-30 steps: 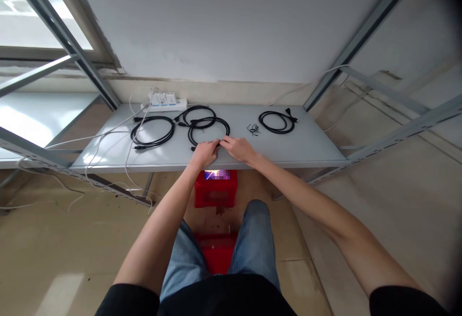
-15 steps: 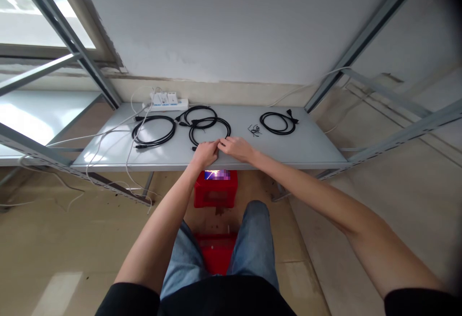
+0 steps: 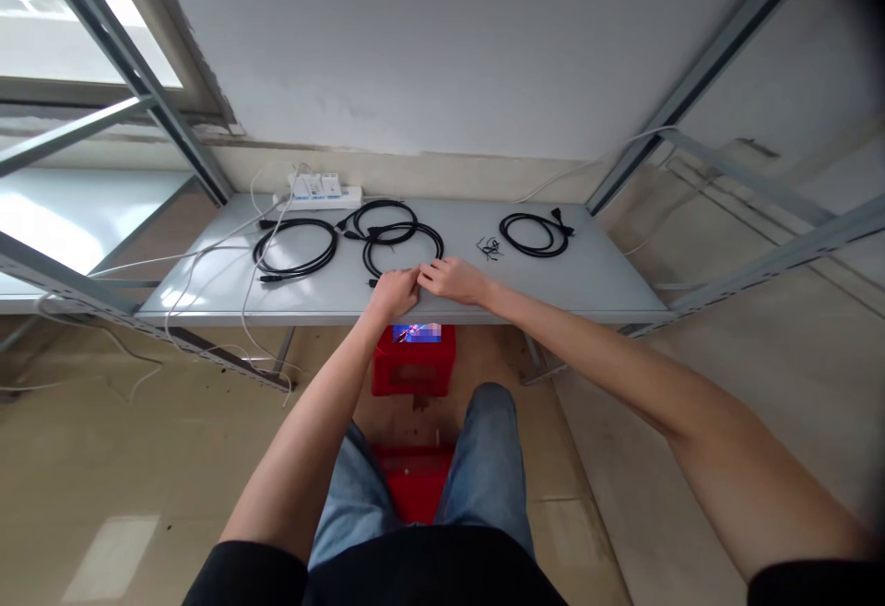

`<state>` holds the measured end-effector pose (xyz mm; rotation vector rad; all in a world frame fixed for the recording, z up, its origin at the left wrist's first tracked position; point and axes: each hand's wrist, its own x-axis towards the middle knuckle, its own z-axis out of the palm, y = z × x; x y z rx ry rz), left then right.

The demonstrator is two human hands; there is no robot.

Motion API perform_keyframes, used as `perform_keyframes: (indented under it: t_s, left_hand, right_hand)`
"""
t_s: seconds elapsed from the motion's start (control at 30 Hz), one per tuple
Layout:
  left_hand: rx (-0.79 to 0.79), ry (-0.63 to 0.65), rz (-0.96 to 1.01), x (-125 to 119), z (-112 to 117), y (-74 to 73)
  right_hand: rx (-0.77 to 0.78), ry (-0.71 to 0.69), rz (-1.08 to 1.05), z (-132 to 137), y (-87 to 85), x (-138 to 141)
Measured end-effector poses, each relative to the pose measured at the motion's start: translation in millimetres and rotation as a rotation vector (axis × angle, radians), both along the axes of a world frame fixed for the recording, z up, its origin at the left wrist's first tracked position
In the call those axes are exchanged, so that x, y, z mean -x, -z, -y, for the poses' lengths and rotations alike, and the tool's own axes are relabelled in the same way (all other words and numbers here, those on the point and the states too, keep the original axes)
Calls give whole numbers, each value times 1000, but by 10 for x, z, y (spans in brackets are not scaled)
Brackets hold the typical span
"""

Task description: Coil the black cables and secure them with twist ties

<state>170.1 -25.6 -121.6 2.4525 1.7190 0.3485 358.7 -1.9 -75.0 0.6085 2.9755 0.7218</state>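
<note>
My left hand (image 3: 396, 291) is closed at the near side of a coiled black cable (image 3: 441, 235), by the shelf's front edge. Against it from the right, fingertips touching, is my right hand (image 3: 453, 279), also closed. Both grip the cable's near stretch, which the fingers largely hide; any small tie there cannot be made out. One cable plug (image 3: 373, 283) pokes out left of my left hand. Overlapping this coil from behind is another black cable coil (image 3: 383, 204). Further left lies a third coiled cable (image 3: 296, 271). On the right are loose black twist ties (image 3: 489, 248) and one more coil (image 3: 531, 254).
A white power strip (image 3: 346, 198) with adapters stands at the back of the grey shelf (image 3: 567, 288). White cords (image 3: 197, 260) trail over its left side. Metal uprights (image 3: 626, 159) flank it. Below is a red stool (image 3: 413, 375) with a lit phone screen (image 3: 416, 333).
My hands stay together at the cable, with only a slight shift of the right fingers. The picture on the phone screen differs. The coils lie as before.
</note>
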Motion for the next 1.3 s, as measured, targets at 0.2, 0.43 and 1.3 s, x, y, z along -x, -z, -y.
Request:
perform_keyframes:
  t_s: [0.2,0.43,1.3]
  left_hand:
    - [13,2,-4,1,2,-13]
    - [10,6,-8,-4,14,-28]
    - [7,24,15,15,9,-29]
  right_hand:
    - [-1,-14,-16,-7,34,-18]
    - [65,-33,-44,-65,28,-35]
    - [1289,529,-994,-224,90,87]
